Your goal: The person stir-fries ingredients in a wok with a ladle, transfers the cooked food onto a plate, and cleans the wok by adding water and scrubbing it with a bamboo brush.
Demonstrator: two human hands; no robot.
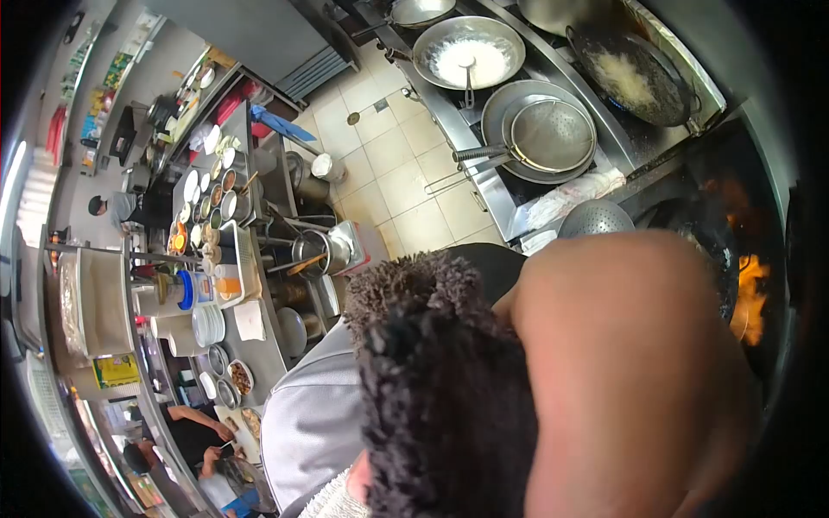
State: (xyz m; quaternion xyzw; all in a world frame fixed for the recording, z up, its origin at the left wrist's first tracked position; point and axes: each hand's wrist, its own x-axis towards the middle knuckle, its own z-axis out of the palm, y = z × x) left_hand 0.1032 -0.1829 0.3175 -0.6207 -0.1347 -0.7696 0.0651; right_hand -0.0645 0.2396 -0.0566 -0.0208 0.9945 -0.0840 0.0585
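A large blurred area of bare skin (630,371), which looks like a bent arm close to the lens, fills the lower right; whose it is I cannot tell. Dark curly hair (440,371) covers the lower middle, beside a pale grey shirt (311,406) and a whitish rough cloth (332,502). Neither of my hands shows with its fingers. Nearest to the skin are a perforated metal skimmer (596,220), a crumpled cloth (574,194) on the range and a dark wok (721,250), partly hidden, with orange flames (751,298) beside it.
On the range (496,194) sit a round strainer (557,134) over stacked pans, a pan (425,47) with pale contents and a ladle (469,82), and a wok (669,104) of bubbling food. Left, a counter (268,354) holds bowls and plates; co-workers (194,432) stand beyond.
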